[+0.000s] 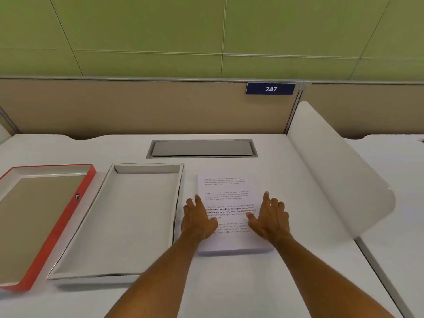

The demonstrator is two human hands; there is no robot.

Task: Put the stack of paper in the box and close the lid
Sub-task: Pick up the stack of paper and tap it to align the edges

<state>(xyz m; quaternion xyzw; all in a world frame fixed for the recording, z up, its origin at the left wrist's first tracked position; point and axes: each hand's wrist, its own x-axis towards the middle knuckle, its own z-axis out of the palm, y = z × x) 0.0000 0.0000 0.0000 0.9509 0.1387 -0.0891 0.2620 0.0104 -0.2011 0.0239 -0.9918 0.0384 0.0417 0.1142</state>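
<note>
A thick white stack of printed paper (231, 212) lies flat on the pale desk (229, 283), its long axis running away from the person, directly under both outstretched arms. The left hand (198, 220) rests open at the stack's left edge and the right hand (269, 220) open at its right edge, fingers spread and flat, neither gripping anything; whether fingertips have yet slipped under the sheets cannot be told. Just beside the stack, to its left, sits the shallow open white cardboard box (181, 203), lying roughly parallel to the paper and empty. Farther left again lies the red-edged box lid (68, 216), turned inside up, touching neither paper nor hands. The left hand is nearer the box, so the lift will likely carry the stack sideways to the left.
</note>
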